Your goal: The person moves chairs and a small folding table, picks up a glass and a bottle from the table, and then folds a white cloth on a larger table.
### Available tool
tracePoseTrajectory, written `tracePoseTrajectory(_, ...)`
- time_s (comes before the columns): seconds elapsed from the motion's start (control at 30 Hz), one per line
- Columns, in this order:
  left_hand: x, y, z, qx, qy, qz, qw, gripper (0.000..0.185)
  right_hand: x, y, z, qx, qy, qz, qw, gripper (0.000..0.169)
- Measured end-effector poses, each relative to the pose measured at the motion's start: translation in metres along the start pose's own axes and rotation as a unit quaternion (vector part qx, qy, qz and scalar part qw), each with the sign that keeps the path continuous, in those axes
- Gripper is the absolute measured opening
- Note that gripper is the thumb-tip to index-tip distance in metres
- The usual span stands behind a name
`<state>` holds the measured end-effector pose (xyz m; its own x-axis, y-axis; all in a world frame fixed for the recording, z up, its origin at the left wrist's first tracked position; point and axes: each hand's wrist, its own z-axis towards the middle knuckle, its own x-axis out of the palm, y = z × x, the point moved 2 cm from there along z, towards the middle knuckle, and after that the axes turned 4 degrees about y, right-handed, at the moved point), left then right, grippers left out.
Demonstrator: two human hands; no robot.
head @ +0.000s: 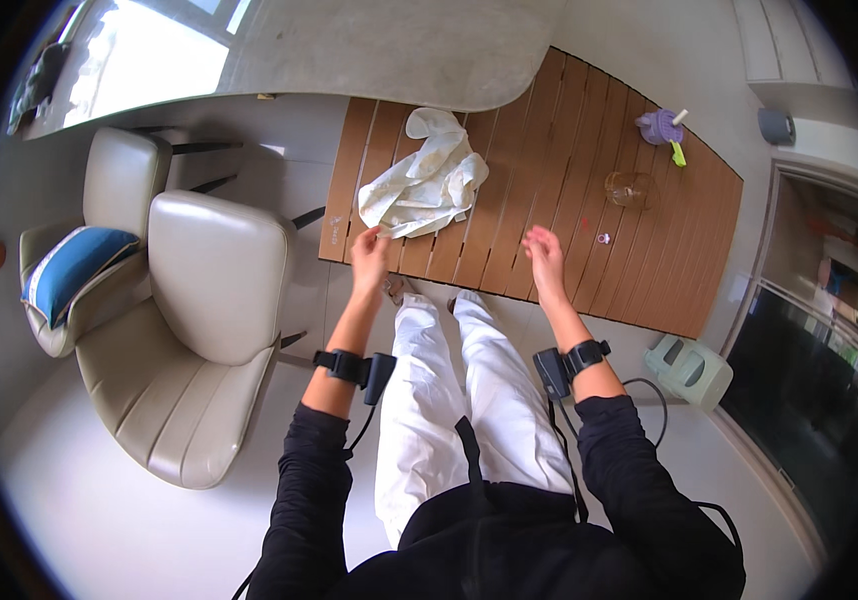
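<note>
A crumpled pale garment or cloth [429, 176] with a faint pattern lies on the left part of the brown slatted table [511, 187]. My left hand [370, 259] is at the cloth's lower left corner, at the table's near edge; whether its fingers pinch the fabric is not plain. My right hand [545, 259] hovers over the near part of the table, to the right of the cloth, fingers loosely curled with nothing seen in them. Right of it lies a small white and pink ring-shaped item [603, 238].
A clear amber jar [631, 190] and a purple cup with a straw [660, 127] stand on the table's right part. A grey tabletop [399, 60] overhangs the far left. Leather chairs [219, 277] are at left, a pale green stool [688, 371] at right.
</note>
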<state>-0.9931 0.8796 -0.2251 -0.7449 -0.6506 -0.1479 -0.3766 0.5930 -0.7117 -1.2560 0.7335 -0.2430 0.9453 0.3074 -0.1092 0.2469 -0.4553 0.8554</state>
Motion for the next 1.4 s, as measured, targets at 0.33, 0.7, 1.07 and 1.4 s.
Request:
tracePoseTrajectory(0.33,0.153,-0.068,-0.001,0.114,0.113,0.120,0.980,0.041,-0.109,0.084,0.085,-0.098,-0.341,-0.318,0.879,0.076)
tracePoseTrajectory(0.7,0.291,-0.044,0.009,0.118,0.162,0.212,0.957,0.043,-0.166,0.083,0.172,0.026,-0.164,-0.395,0.903,0.085)
tracePoseTrajectory(1.07,0.321,-0.193,-0.052,0.391,0.282,0.211,0.850,0.070,-0.157,0.223,0.088,-0.168,-0.028,-0.431,0.886,0.071)
tracePoseTrajectory(1.4,0.177,-0.376,-0.085,0.603,0.187,0.184,0.753,0.082,-0.013,0.464,0.012,-0.371,0.147,-0.476,0.784,0.067)
